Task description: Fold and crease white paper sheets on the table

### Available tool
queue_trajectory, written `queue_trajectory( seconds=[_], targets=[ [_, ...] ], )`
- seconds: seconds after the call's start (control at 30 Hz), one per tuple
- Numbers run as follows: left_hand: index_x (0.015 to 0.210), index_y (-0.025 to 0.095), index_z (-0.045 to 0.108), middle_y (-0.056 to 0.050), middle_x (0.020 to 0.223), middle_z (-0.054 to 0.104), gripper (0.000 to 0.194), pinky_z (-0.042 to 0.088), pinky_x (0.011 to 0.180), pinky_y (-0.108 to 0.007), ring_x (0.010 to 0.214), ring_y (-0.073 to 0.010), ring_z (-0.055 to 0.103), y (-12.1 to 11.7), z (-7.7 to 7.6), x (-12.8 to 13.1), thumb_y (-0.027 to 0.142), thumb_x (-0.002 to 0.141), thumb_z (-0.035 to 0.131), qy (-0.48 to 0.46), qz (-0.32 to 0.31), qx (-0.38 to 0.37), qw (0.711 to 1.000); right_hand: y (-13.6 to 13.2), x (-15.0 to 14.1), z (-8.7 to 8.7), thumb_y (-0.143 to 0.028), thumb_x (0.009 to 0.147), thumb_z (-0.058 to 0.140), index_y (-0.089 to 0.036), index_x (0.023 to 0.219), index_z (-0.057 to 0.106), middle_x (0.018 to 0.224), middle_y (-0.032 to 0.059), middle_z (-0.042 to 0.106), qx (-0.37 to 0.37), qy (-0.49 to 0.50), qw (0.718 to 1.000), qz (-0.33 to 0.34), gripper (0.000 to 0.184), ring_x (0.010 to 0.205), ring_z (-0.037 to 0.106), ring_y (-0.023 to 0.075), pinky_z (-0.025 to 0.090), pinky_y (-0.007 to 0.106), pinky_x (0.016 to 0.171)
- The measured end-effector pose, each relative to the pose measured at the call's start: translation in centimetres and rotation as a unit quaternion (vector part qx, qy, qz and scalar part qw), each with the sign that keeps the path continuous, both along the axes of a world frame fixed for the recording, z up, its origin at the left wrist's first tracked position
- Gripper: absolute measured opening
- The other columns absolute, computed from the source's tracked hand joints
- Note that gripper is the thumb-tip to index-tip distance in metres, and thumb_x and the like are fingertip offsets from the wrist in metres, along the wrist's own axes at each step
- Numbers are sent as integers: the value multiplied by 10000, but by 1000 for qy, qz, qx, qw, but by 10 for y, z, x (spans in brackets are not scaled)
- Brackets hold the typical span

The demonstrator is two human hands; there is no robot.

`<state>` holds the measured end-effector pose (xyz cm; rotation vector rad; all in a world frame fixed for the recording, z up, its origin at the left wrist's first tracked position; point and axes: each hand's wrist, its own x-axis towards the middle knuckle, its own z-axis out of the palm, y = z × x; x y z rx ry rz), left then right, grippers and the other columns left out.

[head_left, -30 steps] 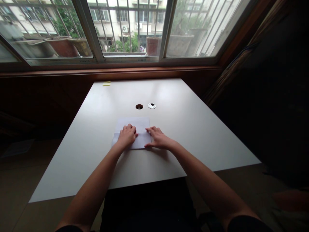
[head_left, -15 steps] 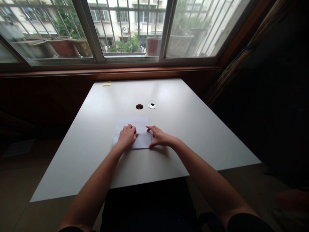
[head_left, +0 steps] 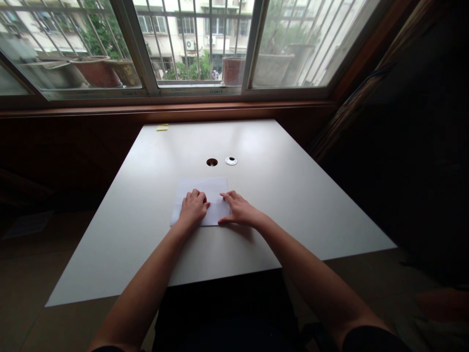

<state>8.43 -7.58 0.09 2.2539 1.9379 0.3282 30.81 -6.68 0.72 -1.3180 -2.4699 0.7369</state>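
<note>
A white sheet of paper (head_left: pixel 205 188) lies flat on the white table (head_left: pixel 286 195), just in front of me. My left hand (head_left: pixel 193 208) rests on the sheet's left half with its fingers curled and pressed down on the paper. Over at the sheet's right edge, my right hand (head_left: pixel 238 209) lies flat with fingers stretched out, the thumb along the near edge. The near part of the paper is hidden under both hands.
Beyond the paper are a round cable hole (head_left: pixel 211 162) and its white cap (head_left: pixel 230 161). A small yellow note (head_left: pixel 162 127) lies at the far left corner. A barred window (head_left: pixel 198 44) runs behind the table; dark wall stands to the right.
My right hand has slid slightly left along the paper's right edge and settled flat. The left hand has stayed where it was.
</note>
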Motion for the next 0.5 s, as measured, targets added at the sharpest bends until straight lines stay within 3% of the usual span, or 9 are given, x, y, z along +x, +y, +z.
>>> queue_trajectory(
  seconds=[0.5],
  targets=[
    [942, 229, 599, -89, 1125, 550, 132, 415, 893, -396, 1063, -282, 479, -2, 4, -2, 360, 936, 588, 4, -19, 19, 1000, 2, 8, 0, -631, 605, 841, -296, 1526, 306, 1428, 150, 380, -23, 15, 999, 27, 1116, 1332, 402, 372, 338, 554, 1126]
  ],
)
